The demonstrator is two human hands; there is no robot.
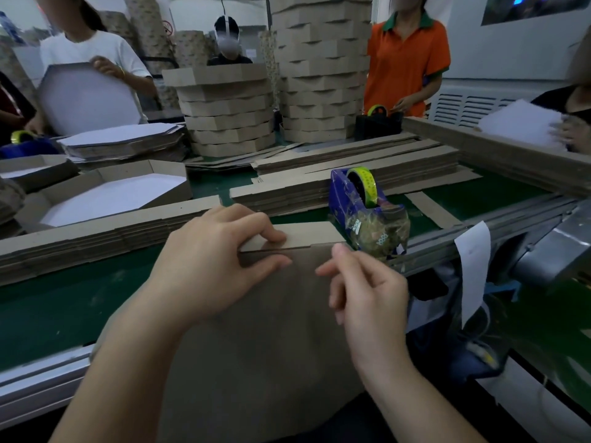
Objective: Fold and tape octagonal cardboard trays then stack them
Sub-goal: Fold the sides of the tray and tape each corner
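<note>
cardboard tray (271,346) flap (307,234) lies 9-to-3 | left hand (217,260) pinches flap | right hand (367,298) half-curled, tape hold unclear | tape dispenser (364,215) at 1 o'clock, right hand nearer

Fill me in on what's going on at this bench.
A person is assembling a cardboard tray. The left hand pinches its folded side flap; the right hand hovers beside the seam, fingers curled, and whether it holds tape is unclear. A blue tape dispenser sits just beyond on the green belt, and finished trays are stacked at the back.
</note>
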